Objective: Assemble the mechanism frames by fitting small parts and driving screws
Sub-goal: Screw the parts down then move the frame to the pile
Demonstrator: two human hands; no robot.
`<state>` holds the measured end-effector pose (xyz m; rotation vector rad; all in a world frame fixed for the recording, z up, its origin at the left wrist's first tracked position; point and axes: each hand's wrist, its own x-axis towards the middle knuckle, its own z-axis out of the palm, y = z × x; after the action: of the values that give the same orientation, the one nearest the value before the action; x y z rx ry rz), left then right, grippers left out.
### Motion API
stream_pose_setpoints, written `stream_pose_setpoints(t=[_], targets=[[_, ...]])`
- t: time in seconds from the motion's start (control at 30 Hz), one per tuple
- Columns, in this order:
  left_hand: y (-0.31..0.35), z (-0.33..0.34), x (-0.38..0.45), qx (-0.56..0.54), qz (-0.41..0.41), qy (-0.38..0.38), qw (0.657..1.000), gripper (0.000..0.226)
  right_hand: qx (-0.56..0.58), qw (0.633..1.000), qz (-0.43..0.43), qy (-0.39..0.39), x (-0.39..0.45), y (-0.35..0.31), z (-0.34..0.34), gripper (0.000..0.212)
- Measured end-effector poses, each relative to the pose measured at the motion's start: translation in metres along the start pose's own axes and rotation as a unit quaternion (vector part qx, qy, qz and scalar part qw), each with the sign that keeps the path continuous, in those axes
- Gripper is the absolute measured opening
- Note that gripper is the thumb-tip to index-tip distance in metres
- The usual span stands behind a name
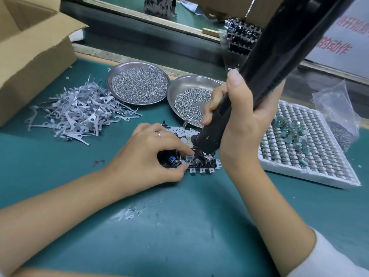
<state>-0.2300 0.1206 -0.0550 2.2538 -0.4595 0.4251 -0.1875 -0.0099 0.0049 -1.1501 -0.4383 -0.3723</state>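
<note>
Screw-driving looks under way: the right hand (237,120) grips the electric screwdriver (259,76) on the mechanism frame (196,162) lying on the desk (179,226), the left hand (151,154) pinching its edge; next, a steady, upright tip.

I see the mechanism frame (199,156) lying flat on the green table, just in front of two round metal dishes. It is a thin silver plate with lots of little holes, and black parts sit on top of it. There is a small blue piece near its left end and a row of little metal tabs along its near edge. The black electric screwdriver (259,66) leans over it, tilted up and to the right. Its tip touches the frame near the middle. A heap of small silver screws (191,105) lies in the nearer dish.
</note>
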Motion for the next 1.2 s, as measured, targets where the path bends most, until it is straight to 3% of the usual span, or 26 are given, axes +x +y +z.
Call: stream_pose_setpoints(t=[0.13, 0.2, 0.3, 0.4, 0.47, 0.5, 0.57, 0.63, 0.7, 0.73, 0.93, 1.2], targets=[[-0.001, -0.001, -0.001, 0.003, 0.007, 0.001, 1.000, 0.021, -0.008, 1.000, -0.003, -0.002, 0.000, 0.000, -0.002, 0.027], [-0.001, -0.001, 0.000, 0.005, 0.011, -0.001, 1.000, 0.021, -0.026, 1.000, -0.015, -0.008, 0.001, -0.003, -0.004, 0.040], [0.000, -0.001, 0.000, 0.008, 0.016, -0.005, 1.000, 0.023, -0.082, 0.992, -0.093, -0.003, 0.003, -0.007, -0.011, 0.056], [0.002, -0.003, 0.000, -0.005, 0.014, 0.002, 1.000, 0.030, -0.178, 0.948, -0.237, 0.119, 0.005, -0.011, -0.024, 0.037], [0.003, -0.004, 0.002, -0.030, -0.003, 0.042, 0.999, 0.030, -0.232, 0.923, -0.262, 0.161, -0.008, -0.007, -0.032, 0.021], [0.002, -0.005, 0.004, -0.039, -0.014, 0.071, 0.997, 0.029, -0.272, 0.922, -0.250, 0.118, -0.019, -0.004, -0.034, 0.017], [0.000, -0.008, 0.007, -0.045, -0.040, 0.121, 0.991, 0.025, -0.395, 0.897, -0.188, -0.060, -0.043, 0.005, -0.034, 0.015], [-0.004, -0.011, 0.008, -0.034, -0.052, 0.142, 0.988, 0.026, -0.525, 0.810, -0.123, -0.230, -0.060, 0.015, -0.030, 0.033], [-0.006, -0.011, 0.009, -0.011, -0.044, 0.145, 0.988, 0.027, -0.614, 0.721, -0.114, -0.300, -0.068, 0.021, -0.025, 0.038], [-0.005, -0.011, 0.009, -0.001, -0.035, 0.146, 0.989, 0.027, -0.635, 0.697, -0.121, -0.311, -0.069, 0.019, -0.022, 0.035], [-0.008, -0.010, 0.007, 0.034, 0.016, 0.142, 0.989, 0.032, -0.674, 0.643, -0.106, -0.347, -0.088, 0.003, -0.021, 0.031], [-0.008, -0.006, 0.001, 0.063, 0.062, 0.127, 0.988, 0.038, -0.685, 0.650, -0.107, -0.312, -0.126, -0.050, -0.081, 0.021]])
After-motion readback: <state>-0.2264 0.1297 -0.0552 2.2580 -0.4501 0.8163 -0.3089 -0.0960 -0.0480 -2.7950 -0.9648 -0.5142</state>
